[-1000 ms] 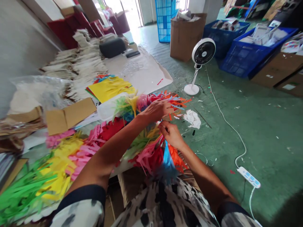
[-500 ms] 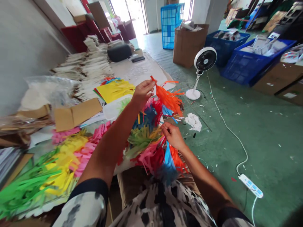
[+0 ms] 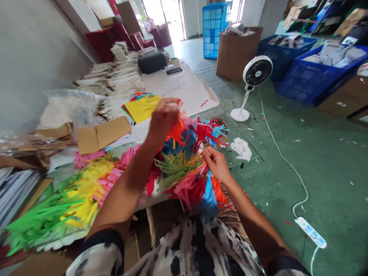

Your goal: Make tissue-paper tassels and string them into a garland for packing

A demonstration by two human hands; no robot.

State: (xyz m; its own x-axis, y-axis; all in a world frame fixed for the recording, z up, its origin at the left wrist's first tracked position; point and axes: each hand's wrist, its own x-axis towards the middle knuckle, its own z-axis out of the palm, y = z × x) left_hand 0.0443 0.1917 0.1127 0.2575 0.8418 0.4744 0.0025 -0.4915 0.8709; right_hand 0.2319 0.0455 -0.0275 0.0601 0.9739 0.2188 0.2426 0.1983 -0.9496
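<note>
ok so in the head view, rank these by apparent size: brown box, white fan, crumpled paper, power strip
1. brown box
2. white fan
3. crumpled paper and power strip: look alike, strip nearer the camera, so unranked

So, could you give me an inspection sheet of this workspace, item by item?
Surface: table, white top, largely covered.
Job's things: orange fringe; bundle; green pile, yellow pile, pink pile.
Clutter: cardboard, plastic bag; crumpled paper on floor.
Hands: left hand pinches orange fringe, raised; right hand grips bundle.
Cables: white cord runs to power strip.
Surroundings: fan, blue crates, box.
</note>
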